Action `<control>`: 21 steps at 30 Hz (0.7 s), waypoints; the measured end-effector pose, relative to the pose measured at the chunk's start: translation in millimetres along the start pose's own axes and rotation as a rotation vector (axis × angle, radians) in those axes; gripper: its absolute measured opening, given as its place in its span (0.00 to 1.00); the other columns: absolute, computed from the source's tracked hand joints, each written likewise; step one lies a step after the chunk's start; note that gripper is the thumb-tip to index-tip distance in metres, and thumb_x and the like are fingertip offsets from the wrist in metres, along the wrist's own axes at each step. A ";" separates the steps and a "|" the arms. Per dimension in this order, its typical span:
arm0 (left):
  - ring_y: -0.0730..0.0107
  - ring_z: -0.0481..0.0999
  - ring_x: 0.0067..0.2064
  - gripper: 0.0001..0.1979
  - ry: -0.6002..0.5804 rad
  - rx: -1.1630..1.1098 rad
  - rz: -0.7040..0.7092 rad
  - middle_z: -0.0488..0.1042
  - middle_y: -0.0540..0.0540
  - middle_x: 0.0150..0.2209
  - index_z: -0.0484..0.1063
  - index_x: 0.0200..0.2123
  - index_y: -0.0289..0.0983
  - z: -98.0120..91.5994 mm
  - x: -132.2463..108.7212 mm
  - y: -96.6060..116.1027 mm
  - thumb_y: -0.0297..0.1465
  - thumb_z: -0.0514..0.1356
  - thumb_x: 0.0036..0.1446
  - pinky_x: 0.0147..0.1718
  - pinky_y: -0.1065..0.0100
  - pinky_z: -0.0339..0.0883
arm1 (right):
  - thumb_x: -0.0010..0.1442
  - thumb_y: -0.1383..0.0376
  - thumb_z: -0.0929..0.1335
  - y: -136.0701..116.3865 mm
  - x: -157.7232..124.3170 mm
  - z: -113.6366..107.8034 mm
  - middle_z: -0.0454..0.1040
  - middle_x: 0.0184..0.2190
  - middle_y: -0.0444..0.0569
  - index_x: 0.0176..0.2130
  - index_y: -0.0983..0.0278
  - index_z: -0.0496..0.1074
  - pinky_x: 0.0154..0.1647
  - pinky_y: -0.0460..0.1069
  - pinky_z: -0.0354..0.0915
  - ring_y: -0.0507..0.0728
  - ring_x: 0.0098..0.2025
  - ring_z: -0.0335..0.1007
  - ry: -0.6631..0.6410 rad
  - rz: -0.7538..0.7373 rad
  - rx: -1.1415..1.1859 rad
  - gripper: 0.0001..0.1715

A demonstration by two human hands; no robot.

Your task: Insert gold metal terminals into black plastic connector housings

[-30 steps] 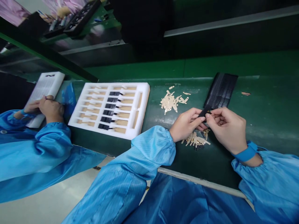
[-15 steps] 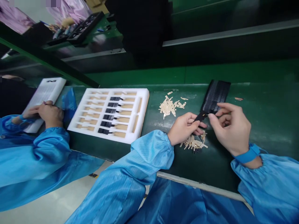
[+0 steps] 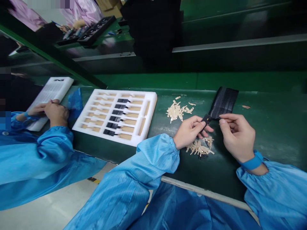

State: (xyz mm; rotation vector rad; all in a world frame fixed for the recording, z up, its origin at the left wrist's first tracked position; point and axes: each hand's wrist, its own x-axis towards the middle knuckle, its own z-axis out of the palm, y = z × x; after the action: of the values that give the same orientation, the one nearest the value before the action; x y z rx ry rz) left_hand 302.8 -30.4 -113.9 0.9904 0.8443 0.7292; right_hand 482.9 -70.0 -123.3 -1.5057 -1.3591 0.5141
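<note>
A white rectangular foam tray (image 3: 137,140) holds six black toothed pieces (image 3: 114,118) in one column. Right of it, the left hand (image 3: 188,132) pinches a small flat black piece (image 3: 205,120); whether the right hand's (image 3: 238,135) close-set fingertips hold anything, I cannot tell.

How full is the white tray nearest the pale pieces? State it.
Partly filled: the white tray holds black pieces in its right column, while left-column slots show brown.
</note>
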 end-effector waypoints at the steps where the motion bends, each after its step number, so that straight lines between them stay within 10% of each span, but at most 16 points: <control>1: 0.76 0.80 0.32 0.13 -0.010 0.005 0.003 0.83 0.41 0.39 0.68 0.41 0.34 0.3 0.6 -2.0 0.38 0.62 0.68 0.30 0.75 0.74 | 0.68 0.60 0.70 -1.0 0.4 -0.2 0.78 0.35 0.49 0.46 0.60 0.78 0.28 0.50 0.68 0.54 0.30 0.73 -0.015 0.003 -0.005 0.09; 13: 0.72 0.84 0.36 0.08 0.032 0.162 0.051 0.82 0.46 0.38 0.69 0.45 0.35 3.4 -2.4 -19.7 0.29 0.64 0.63 0.39 0.71 0.80 | 0.63 0.66 0.71 -10.4 -2.1 2.3 0.72 0.27 0.42 0.37 0.61 0.74 0.26 0.47 0.65 0.50 0.24 0.65 -0.111 -0.186 -0.143 0.01; 21: 0.71 0.85 0.37 0.09 0.081 0.169 0.130 0.82 0.46 0.38 0.67 0.44 0.36 13.3 -8.0 -26.0 0.32 0.63 0.65 0.40 0.70 0.81 | 0.59 0.67 0.71 -12.7 -6.7 7.8 0.71 0.23 0.41 0.33 0.61 0.73 0.24 0.46 0.64 0.50 0.22 0.66 -0.075 -0.032 -0.056 0.02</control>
State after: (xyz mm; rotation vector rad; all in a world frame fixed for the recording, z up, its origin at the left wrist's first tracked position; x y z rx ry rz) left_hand 314.1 -52.2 -131.7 1.1814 0.9299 0.8233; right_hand 468.4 -74.8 -117.6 -1.5203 -1.4639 0.5205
